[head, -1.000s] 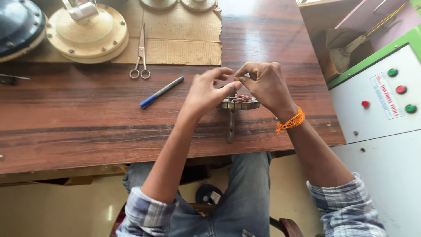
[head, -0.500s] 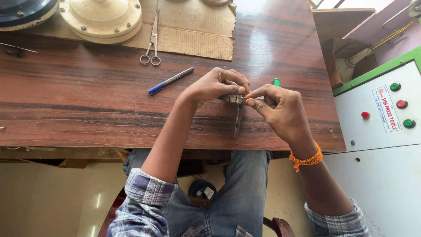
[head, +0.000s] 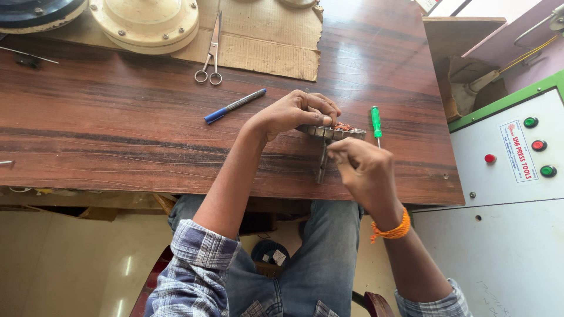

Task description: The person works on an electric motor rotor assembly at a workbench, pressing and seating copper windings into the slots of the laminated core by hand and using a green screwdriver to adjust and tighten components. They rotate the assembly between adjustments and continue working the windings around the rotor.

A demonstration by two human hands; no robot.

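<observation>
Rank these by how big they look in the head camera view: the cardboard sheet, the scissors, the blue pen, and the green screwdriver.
1. cardboard sheet, by far the largest, though partly covered.
2. scissors and blue pen: similar length, too close to rank.
3. green screwdriver, shortest, though the right hand may hide its tip.

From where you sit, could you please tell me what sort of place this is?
Probably a small repair or assembly workshop: a wooden workbench, a control cabinet with coloured push buttons, and a green screwdriver beside the small metal part being worked.
</observation>
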